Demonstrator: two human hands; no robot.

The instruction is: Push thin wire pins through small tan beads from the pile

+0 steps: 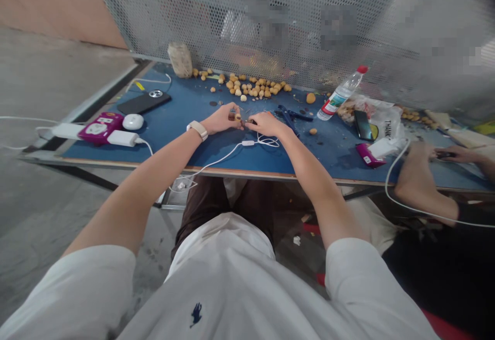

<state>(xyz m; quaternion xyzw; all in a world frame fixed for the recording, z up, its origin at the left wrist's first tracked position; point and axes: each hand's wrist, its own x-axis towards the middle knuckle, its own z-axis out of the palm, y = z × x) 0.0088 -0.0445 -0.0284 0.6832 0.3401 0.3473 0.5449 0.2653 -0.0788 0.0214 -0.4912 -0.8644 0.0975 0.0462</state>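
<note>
Over the blue tabletop [216, 149] my two hands come close together. My left hand [223, 118], with a white watch band at its wrist, has its fingers closed around something small and brownish that I cannot make out. Beside it, the fingers of my right hand [266, 124] are pinched, and what they hold is hidden. A thin white cable [224, 159] with a small inline piece runs below the hands and loops under the right one. Blue-handled pliers [290, 117] lie just right of my right hand. Behind the hands is a heap of small round tan balls [259, 88].
Left are a black phone [144, 102], purple power adapter [101, 127] and white earbud case [133, 122]. Right stand a water bottle [340, 95], plastic bag [386, 118] and another phone [363, 125]. Perforated metal screen [209, 15] rises behind. A co-worker's hands [421, 151] work at far right.
</note>
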